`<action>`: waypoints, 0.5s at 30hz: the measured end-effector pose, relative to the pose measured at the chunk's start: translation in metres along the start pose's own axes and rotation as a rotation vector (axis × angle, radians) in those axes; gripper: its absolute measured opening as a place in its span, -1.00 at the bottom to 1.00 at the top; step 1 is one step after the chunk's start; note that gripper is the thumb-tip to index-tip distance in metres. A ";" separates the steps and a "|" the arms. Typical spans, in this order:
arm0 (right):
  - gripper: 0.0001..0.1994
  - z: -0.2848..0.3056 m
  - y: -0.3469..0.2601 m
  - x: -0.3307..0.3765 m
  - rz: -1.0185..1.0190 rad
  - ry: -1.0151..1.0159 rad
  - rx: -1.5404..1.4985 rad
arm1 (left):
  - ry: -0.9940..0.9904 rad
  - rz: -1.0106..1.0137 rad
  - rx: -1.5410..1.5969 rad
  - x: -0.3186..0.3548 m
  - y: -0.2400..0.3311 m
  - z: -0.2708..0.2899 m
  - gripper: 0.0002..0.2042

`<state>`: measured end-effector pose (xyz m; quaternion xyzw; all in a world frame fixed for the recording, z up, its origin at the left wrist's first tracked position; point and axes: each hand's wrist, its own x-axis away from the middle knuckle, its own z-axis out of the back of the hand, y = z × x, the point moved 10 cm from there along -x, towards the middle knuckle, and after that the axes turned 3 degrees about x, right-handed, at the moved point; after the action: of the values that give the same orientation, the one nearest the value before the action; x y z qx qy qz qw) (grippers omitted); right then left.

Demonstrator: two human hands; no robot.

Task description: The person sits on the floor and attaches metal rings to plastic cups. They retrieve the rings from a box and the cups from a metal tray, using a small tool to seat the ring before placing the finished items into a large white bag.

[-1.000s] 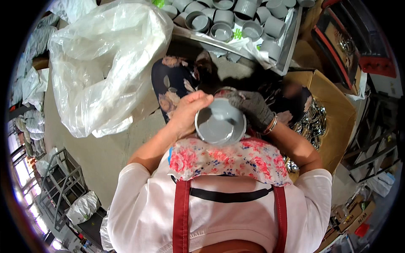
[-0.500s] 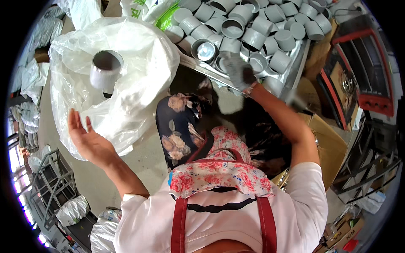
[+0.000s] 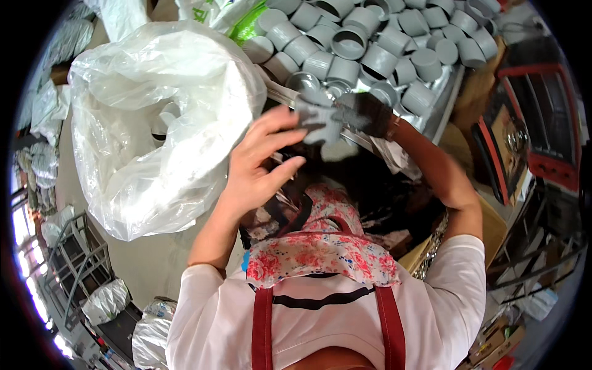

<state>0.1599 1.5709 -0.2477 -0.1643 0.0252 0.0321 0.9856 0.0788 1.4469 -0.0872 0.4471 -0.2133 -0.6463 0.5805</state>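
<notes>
My right hand (image 3: 364, 114), in a grey glove, grips a grey plastic pipe fitting (image 3: 324, 128) above the near edge of a metal tray (image 3: 449, 92). Motion blurs both the fitting and the glove. Just left of that fitting is my bare left hand (image 3: 256, 166), with its fingers spread and nothing in it. Many short grey cylindrical fittings (image 3: 377, 61) lie heaped in the tray. To the left a big clear plastic bag (image 3: 237, 80) stands with its mouth wide. Part of another grey piece (image 3: 168, 114) shows down inside the bag.
A white and green printed sack (image 3: 246, 24) lies behind the bag, against the heap. On the right are a red and black machine (image 3: 552, 163) and a cardboard box (image 3: 493, 225). Metal racks (image 3: 77, 253) and wrapped bundles (image 3: 106, 302) stand at the lower left.
My left hand has swung right from beside the bag toward the fitting. My right hand has lifted a fitting from the heap. The fitting seen above the bag's mouth has dropped inside.
</notes>
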 end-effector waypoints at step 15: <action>-0.77 0.014 -0.206 0.098 -0.023 0.298 -0.291 | -0.411 0.538 0.641 0.152 -0.030 -0.109 -0.58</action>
<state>0.2731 1.3861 -0.1736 -0.3081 0.1637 -0.0005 0.9372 0.1632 1.3373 -0.2174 0.3953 -0.6211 -0.4494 0.5059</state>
